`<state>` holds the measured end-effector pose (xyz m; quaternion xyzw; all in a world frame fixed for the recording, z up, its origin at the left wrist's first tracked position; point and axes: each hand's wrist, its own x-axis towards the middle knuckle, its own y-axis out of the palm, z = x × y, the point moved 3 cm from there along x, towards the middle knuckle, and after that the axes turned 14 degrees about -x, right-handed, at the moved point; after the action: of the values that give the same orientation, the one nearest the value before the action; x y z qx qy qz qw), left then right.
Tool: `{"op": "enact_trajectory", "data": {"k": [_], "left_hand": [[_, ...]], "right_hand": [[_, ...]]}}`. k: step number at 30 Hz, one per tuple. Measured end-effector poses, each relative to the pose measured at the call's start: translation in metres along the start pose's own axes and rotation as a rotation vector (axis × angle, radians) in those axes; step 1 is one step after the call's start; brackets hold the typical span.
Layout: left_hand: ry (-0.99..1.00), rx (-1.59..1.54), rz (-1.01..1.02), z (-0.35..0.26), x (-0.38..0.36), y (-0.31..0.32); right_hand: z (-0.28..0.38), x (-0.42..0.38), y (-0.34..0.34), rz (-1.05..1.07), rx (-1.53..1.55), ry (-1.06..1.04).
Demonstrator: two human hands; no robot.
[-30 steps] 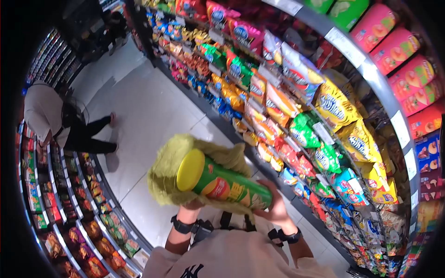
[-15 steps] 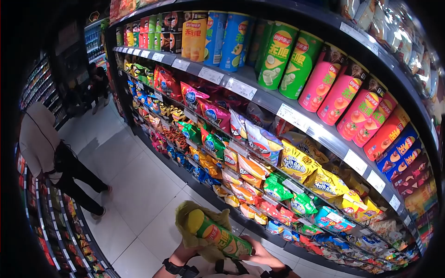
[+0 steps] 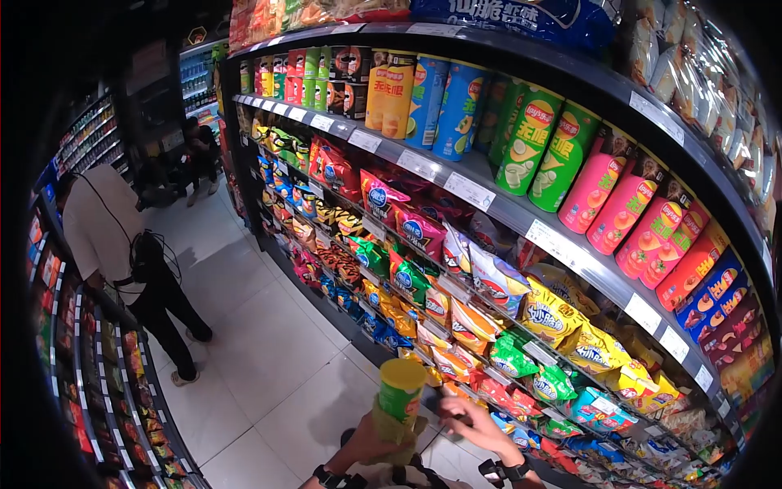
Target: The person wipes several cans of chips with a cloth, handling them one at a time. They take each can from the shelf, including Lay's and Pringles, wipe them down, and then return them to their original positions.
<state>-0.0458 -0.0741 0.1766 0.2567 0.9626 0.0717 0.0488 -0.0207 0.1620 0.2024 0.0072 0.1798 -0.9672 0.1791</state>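
A green chip can (image 3: pixel 397 393) with a yellow lid stands nearly upright in front of me. My left hand (image 3: pixel 371 442) is closed around its lower part. Bunched between hand and can is a yellow-green cloth (image 3: pixel 394 432), covering the can's bottom. Just to the right, apart from the can, is my right hand (image 3: pixel 475 425). Its fingers are loosely bent and spread, and I see nothing in them. Both wrists wear dark straps.
A shelf (image 3: pixel 423 167) of chip cans runs along the right, above racks of snack bags (image 3: pixel 497 277). Another person (image 3: pixel 122 236) stands in the tiled aisle (image 3: pixel 269 326) at left, near a low snack rack (image 3: pixel 98 383). Further back, another person (image 3: pixel 199 151) is beside a lit cooler.
The can has gone from lying tilted across both hands to nearly upright in my left hand. My right hand has let go and moved right. The view has shifted left.
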Motion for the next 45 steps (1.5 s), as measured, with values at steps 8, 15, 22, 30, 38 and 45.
{"op": "enact_trajectory", "data": {"k": [8,15,22,30,38,45], "left_hand": [[-0.224,0.167,0.267,0.001,-0.016,-0.015],[-0.280,-0.054,0.330,0.014,-0.023,-0.046],[-0.169,-0.171,0.051,0.018,-0.004,-0.077],[-0.092,-1.176,-0.276,0.047,-0.002,-0.150],[0.154,-1.283,-0.287,0.021,0.008,-0.205],[0.065,-1.288,-0.203,0.029,0.010,-0.228]], "right_hand": [[0.064,0.035,0.018,-0.121,-0.421,-0.109],[0.073,0.038,0.002,-0.477,-0.334,-0.075],[0.103,0.048,-0.015,-0.866,-0.260,-0.286],[0.257,0.099,-0.097,-1.457,-1.136,-0.687],[0.325,0.206,-0.180,-1.341,-1.328,-0.672],[0.344,0.238,-0.207,-1.463,-1.536,-0.445]]}}
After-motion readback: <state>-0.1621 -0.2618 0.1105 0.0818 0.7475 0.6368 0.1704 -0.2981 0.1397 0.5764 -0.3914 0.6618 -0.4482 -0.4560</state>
